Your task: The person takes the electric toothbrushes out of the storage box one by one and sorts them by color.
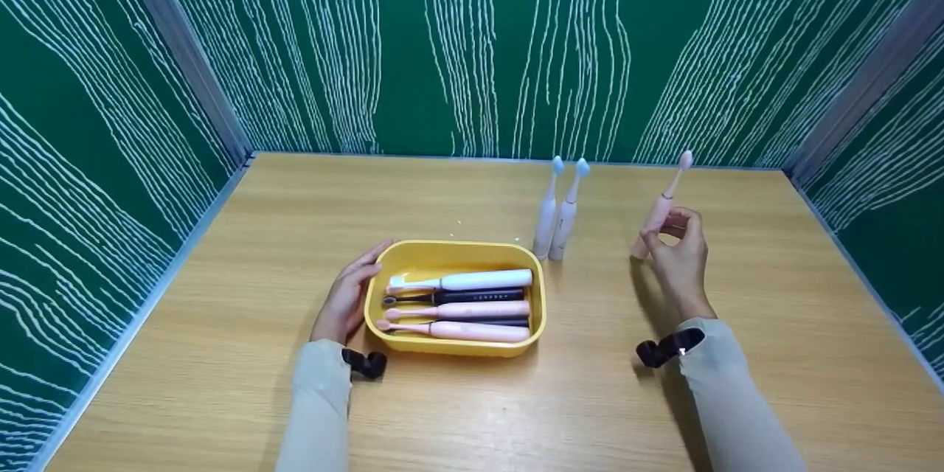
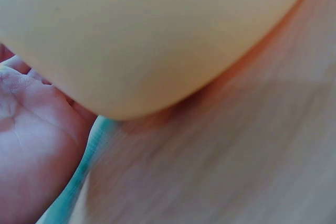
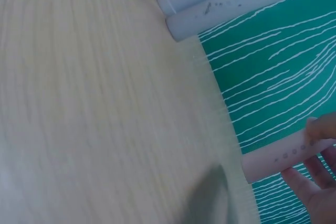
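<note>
My right hand (image 1: 680, 254) pinches a pink electric toothbrush (image 1: 658, 212) between thumb and fingers, low on its handle. The brush stands nearly upright, head up, its base right at the tabletop. My left hand (image 1: 348, 299) rests along the left side of a yellow bin (image 1: 456, 348), fingers stretched toward its far left corner; the left wrist view has the palm (image 2: 37, 140) beside the bin's wall. Inside lie several electric toothbrushes side by side: a white one (image 1: 487, 279), a black one (image 1: 479, 296), pink ones (image 1: 479, 331), and a dark handle partly hidden under them.
Two white electric toothbrushes with blue heads, a left one (image 1: 546, 225) and a right one (image 1: 565, 228), stand upright close together just beyond the bin's right corner. The wooden table (image 1: 590, 398) meets green, white-lined walls (image 1: 413, 51) at the back and sides.
</note>
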Demonstrator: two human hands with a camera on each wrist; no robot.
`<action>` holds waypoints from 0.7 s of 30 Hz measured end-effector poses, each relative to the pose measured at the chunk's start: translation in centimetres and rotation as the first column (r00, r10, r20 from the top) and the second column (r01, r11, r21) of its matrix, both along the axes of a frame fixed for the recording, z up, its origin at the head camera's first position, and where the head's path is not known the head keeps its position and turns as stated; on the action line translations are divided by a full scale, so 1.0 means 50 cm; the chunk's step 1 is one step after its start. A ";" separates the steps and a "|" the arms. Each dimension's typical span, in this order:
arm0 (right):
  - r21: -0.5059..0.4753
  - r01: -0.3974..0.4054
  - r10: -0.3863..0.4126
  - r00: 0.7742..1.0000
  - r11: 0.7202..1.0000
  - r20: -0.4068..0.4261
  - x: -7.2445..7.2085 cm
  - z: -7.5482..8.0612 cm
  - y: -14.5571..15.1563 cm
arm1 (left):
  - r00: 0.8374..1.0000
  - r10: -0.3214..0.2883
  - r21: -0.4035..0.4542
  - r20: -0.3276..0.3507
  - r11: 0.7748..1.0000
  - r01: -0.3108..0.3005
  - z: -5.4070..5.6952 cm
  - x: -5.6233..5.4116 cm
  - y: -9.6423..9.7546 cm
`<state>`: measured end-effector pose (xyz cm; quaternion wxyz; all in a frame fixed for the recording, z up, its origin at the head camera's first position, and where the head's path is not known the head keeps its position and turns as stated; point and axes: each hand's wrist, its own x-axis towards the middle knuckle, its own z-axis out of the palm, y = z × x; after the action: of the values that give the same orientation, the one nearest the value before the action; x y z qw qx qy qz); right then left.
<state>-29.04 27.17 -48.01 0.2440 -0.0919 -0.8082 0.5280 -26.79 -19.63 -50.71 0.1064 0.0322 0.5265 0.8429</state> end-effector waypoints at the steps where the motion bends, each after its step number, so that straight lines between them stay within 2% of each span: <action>1: -0.004 -0.003 0.003 1.000 1.000 0.017 0.000 0.000 0.000 | 1.000 0.003 0.004 0.001 1.000 -0.003 0.000 0.000 0.000; 7: -0.033 -0.017 0.020 0.995 0.999 0.098 0.000 -0.001 -0.003 | 1.000 0.009 0.008 0.003 1.000 -0.009 0.002 -0.001 0.002; 13: -0.025 -0.029 0.031 0.994 0.999 0.100 -0.001 -0.006 -0.005 | 1.000 -0.019 0.012 -0.011 1.000 0.019 0.001 0.000 0.002; 21: -0.036 -0.044 0.047 0.994 0.998 0.101 -0.003 -0.008 -0.011 | 1.000 -0.023 0.018 -0.017 1.000 0.024 0.000 0.000 0.000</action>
<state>-29.17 26.63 -48.39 0.1886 -0.1045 -0.8125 0.5416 -26.78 -19.61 -50.72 0.1116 0.0464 0.5194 0.8459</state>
